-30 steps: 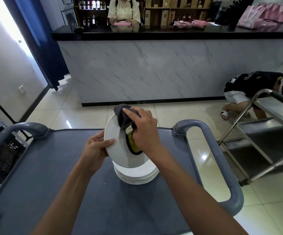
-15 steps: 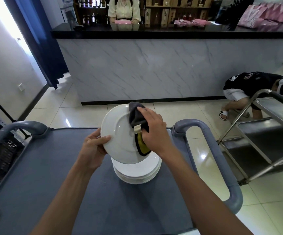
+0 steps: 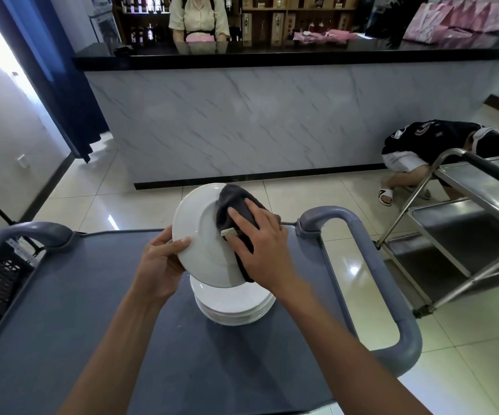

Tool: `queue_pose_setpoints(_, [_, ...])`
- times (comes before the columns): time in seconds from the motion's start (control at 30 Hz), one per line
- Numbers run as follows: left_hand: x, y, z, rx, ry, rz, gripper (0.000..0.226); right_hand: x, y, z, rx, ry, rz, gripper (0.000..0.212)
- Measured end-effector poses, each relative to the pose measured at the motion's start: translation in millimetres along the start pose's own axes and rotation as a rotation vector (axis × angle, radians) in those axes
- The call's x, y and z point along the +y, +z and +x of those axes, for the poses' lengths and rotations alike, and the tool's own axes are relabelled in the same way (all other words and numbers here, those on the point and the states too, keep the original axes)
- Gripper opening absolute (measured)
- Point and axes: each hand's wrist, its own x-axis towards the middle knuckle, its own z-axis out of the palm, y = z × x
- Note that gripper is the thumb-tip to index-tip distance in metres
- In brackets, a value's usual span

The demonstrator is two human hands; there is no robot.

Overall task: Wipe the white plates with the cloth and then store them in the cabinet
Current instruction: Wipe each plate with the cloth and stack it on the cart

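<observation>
A white plate (image 3: 200, 235) is held tilted above a stack of white plates (image 3: 236, 307) on the grey cart top (image 3: 92, 324). My left hand (image 3: 160, 265) grips the plate's left rim, thumb on its face. My right hand (image 3: 260, 244) lies flat with spread fingers on a dark grey cloth (image 3: 231, 205), pressing it against the right side of the plate. The cloth drapes over the plate's upper right rim.
The cart has grey handle loops at the right (image 3: 392, 295) and the left (image 3: 17, 235). A steel trolley (image 3: 466, 229) stands to the right. Ahead is a marble-fronted counter (image 3: 272, 121) with a person behind it; another person (image 3: 428, 148) crouches by its right end.
The plate has turned its face more toward me and risen slightly. My right hand and the cloth slid from the middle of the plate to its upper right rim, fingers flattening.
</observation>
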Motion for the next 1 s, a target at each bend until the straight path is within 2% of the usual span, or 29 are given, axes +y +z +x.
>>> queue_pose_setpoints(0.3, [-1,-3,3,0.041,0.003,-0.005,0.036,7,12,-15,0.142,-0.025,0.048,0.047])
queue_pose_setpoints(0.67, [4,11,13,0.158,0.031,0.032,0.033,7,21,-43,0.161,-0.039,0.160,0.051])
queue_pose_setpoints(0.77, [5,19,13,0.180,0.097,0.151,0.028,13,19,-45,0.187,-0.045,0.151,0.052])
queue_pose_setpoints(0.83, [5,25,12,0.146,0.200,0.296,0.030,19,13,-46,0.207,-0.034,0.143,0.052])
queue_pose_setpoints(0.9, [1,29,12,0.113,0.326,0.546,0.034,26,6,-45,0.248,-0.012,0.134,0.051])
queue_pose_setpoints(1.0, [-5,34,14,0.111,0.439,0.925,0.027,35,-7,-44,0.279,0.026,0.113,0.050])
